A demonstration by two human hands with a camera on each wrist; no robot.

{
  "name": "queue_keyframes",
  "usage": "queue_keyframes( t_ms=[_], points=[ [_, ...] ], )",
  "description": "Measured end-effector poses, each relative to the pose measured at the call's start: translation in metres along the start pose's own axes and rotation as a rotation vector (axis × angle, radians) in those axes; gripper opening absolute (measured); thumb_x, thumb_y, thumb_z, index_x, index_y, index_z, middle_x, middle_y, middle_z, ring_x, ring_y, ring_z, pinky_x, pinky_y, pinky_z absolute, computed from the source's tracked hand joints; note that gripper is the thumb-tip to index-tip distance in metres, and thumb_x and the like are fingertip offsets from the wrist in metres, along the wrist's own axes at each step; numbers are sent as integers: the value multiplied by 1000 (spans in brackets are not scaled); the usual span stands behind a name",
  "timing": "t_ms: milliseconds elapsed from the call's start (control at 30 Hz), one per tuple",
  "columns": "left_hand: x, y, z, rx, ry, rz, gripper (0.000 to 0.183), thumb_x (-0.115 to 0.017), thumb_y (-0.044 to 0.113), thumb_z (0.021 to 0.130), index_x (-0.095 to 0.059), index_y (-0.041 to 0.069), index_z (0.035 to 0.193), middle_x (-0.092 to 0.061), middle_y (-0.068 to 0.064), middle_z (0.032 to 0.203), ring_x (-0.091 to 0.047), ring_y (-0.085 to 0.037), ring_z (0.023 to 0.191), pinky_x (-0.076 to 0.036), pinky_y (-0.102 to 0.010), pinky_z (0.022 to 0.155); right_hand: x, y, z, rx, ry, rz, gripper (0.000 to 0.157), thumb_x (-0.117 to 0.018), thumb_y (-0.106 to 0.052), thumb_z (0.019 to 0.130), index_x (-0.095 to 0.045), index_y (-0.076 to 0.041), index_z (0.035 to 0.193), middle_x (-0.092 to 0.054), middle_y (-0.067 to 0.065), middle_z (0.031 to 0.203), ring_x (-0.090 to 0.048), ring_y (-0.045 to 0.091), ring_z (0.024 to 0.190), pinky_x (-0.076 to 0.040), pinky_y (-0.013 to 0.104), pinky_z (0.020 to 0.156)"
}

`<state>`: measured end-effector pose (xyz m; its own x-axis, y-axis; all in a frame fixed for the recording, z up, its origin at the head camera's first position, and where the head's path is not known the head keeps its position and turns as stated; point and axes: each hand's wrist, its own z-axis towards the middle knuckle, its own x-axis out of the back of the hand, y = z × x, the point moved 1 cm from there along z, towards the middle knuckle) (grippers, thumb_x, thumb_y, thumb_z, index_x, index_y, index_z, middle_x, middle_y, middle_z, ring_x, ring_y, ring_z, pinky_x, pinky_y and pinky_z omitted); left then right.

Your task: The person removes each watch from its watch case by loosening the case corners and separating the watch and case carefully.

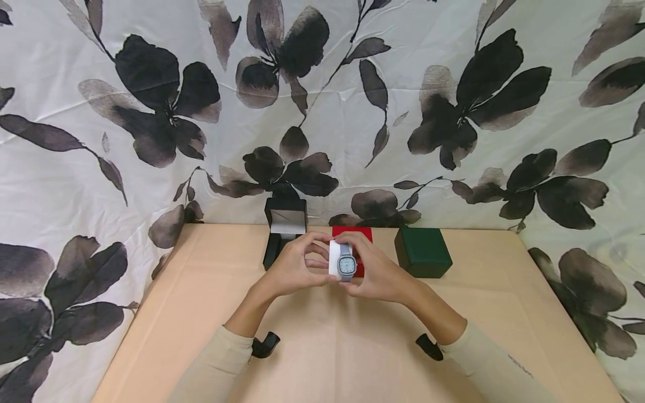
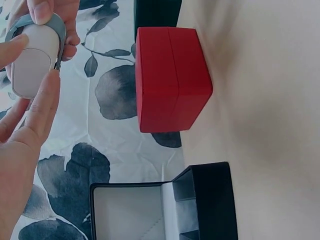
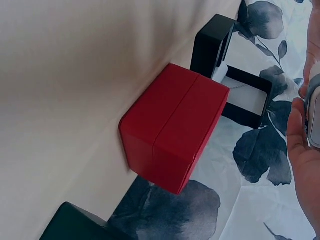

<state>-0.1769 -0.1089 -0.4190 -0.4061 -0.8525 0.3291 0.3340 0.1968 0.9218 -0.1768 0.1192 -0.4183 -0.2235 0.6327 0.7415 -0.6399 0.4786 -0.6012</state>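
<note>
A wristwatch with a square-looking face and a grey-blue strap is wrapped around a white watch cushion, raised above the table in front of me. My left hand pinches the cushion's left side between thumb and fingers. From the other side, my right hand grips the watch, thumb below and fingers over the top. In the left wrist view the back of the cushion shows, with the right thumb on the strap. The right wrist view catches only part of the watch at its edge.
A black box with its lid raised stands behind the left hand. Partly hidden behind the hands is a closed red box. To the right sits a closed green box. A floral cloth hangs behind the beige table.
</note>
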Motion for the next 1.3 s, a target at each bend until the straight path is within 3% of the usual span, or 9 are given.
queue_keyframes(
  t_ms=[367, 733, 1033, 1300],
  points=[
    [-2, 0, 0, -29, 20, -23, 74, -93, 1, 71, -53, 10, 133, -60, -15, 121, -70, -28, 101, -63, -29, 85, 0, 1, -1, 4, 22, -31, 93, -94, -18, 70, -39, -12, 145, -48, 7, 144, -56, 21, 119, -60, 42, 97],
    [0, -1, 1, -27, 30, -24, 72, -92, -2, 70, -54, 7, 131, -61, -14, 118, -71, -25, 98, -63, -30, 83, -7, 0, -2, -12, 44, -11, 93, -91, -14, 70, -38, -11, 146, -48, 9, 146, -52, 27, 130, -55, 47, 104],
    [1, 0, 3, -43, -4, -13, 71, -90, -3, 72, -53, 6, 132, -60, -14, 119, -70, -22, 100, -63, -29, 85, -3, -1, -3, -26, 22, 2, 95, -91, -14, 69, -37, -12, 148, -47, 8, 149, -53, 26, 130, -57, 46, 102],
    [6, 3, 1, -11, -42, 7, 69, -88, -3, 73, -54, 6, 132, -61, -12, 116, -70, -23, 99, -63, -31, 84, 0, 0, -5, -5, -12, 24, 93, -91, -14, 70, -39, -14, 147, -49, 6, 148, -53, 24, 128, -57, 46, 103]
  ],
)
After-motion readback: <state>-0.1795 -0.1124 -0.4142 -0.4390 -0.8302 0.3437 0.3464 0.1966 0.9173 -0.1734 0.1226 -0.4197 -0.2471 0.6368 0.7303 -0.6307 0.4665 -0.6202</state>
